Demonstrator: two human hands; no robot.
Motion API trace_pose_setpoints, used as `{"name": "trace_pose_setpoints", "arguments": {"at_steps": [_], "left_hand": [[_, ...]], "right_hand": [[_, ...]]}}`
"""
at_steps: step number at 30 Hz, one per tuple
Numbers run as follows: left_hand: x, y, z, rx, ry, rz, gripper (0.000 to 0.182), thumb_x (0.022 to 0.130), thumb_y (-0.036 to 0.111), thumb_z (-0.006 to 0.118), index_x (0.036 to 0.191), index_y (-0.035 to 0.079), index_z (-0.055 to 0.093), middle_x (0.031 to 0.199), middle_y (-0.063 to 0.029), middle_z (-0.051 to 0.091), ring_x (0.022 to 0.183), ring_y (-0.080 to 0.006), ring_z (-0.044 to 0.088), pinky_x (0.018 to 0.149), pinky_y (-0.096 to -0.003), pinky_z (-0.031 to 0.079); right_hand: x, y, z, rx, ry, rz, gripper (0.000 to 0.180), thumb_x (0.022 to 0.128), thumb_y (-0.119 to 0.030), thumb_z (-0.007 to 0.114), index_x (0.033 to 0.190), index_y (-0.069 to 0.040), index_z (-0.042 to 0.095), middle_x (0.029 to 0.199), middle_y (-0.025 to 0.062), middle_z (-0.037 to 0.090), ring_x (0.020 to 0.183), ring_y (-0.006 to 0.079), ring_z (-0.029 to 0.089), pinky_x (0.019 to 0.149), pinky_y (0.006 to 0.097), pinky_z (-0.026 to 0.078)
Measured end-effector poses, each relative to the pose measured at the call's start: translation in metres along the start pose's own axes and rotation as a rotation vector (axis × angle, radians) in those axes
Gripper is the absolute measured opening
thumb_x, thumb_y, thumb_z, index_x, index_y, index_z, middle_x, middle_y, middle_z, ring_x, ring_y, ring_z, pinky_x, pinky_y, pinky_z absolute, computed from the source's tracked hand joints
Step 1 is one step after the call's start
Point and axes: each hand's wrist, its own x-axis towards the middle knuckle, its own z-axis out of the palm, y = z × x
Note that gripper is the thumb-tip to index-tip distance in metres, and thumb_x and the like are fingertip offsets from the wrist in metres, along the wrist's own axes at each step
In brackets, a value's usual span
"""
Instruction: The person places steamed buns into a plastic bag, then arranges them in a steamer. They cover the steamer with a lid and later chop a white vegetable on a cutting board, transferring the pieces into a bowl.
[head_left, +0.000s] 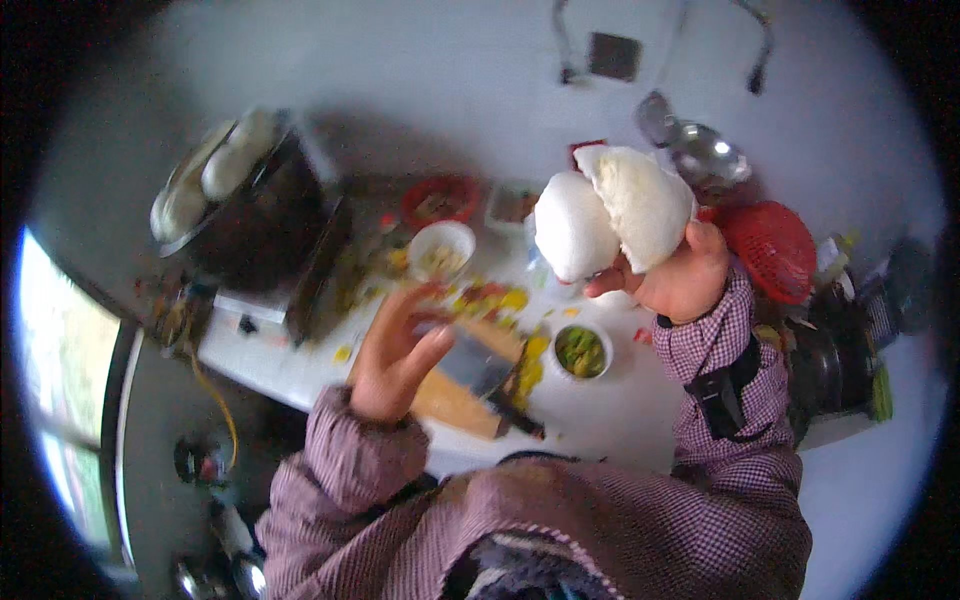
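In my right hand (675, 281), raised over the counter, are two white steamed buns (577, 229), one whole and smooth, the other (645, 206) with a rough torn edge. My left hand (397, 356) hovers with fingers apart and nothing in it. Below and beside it lie a wooden cutting board (450, 409) and a cleaver (472, 360), its dark handle pointing towards me. A white bowl of chopped green vegetables (579, 351) sits to the right of the board. Behind my left hand stands a white bowl (442, 251) with pale chopped pieces.
At the left, a large dark pot (255, 217) holds several more buns (229, 169). Yellow and red scraps (487, 296) litter the white counter (630, 412). A red plastic basket (772, 251) is at the right, near hanging metal ladles (709, 154). A red bowl (441, 201) stands by the wall.
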Motion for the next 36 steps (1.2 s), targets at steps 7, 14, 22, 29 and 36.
{"name": "trace_pose_setpoints", "arguments": {"at_steps": [7,14,22,29,36], "left_hand": [[-0.057,0.028,-0.048,-0.209,0.054,0.054,0.058,0.081,0.016,0.063,0.127,-0.001,0.033,0.115,-0.0121,0.049,0.103,-0.0228,0.051,0.087,-0.0329,0.043],[-0.105,0.022,-0.099,0.013,0.348,0.063,0.054,0.076,0.016,0.068,0.120,-0.002,0.042,0.111,-0.0140,0.051,0.101,-0.0228,0.053,0.084,-0.0327,0.045],[-0.122,0.038,-0.134,0.472,0.625,0.092,0.049,0.069,0.007,0.069,0.112,0.002,0.047,0.101,-0.0127,0.049,0.090,-0.0225,0.054,0.077,-0.0312,0.047],[-0.132,0.053,-0.175,0.626,0.585,0.044,0.048,0.069,0.005,0.068,0.112,0.003,0.047,0.103,-0.0116,0.048,0.097,-0.0227,0.052,0.078,-0.0309,0.047],[-0.143,0.085,-0.292,-0.139,0.610,0.198,0.054,0.068,-0.002,0.068,0.114,0.005,0.041,0.109,-0.0096,0.050,0.104,-0.0232,0.051,0.091,-0.0382,0.041]], "right_hand": [[0.046,0.156,0.082,-0.119,0.039,0.267,0.070,0.075,-0.027,0.060,0.133,-0.008,0.027,0.125,0.0106,0.044,0.110,0.0243,0.048,0.082,0.0424,0.049],[0.077,0.222,0.128,-0.727,0.058,0.200,0.071,0.078,-0.033,0.064,0.132,-0.003,0.030,0.123,0.0126,0.043,0.106,0.0202,0.049,0.080,0.0312,0.049],[0.104,0.247,0.131,-0.798,-0.004,0.053,0.050,0.075,-0.011,0.061,0.122,-0.005,0.045,0.107,0.0077,0.051,0.087,0.0130,0.054,0.069,0.0221,0.046],[0.140,0.289,0.132,-0.335,0.008,0.439,0.051,0.076,-0.006,0.063,0.122,-0.001,0.041,0.098,0.0085,0.056,0.085,0.0150,0.058,0.069,0.0264,0.051],[0.202,0.321,0.145,-0.373,0.089,0.215,0.052,0.071,0.001,0.065,0.119,-0.004,0.045,0.101,0.0093,0.058,0.091,0.0183,0.057,0.073,0.0291,0.051]]}}
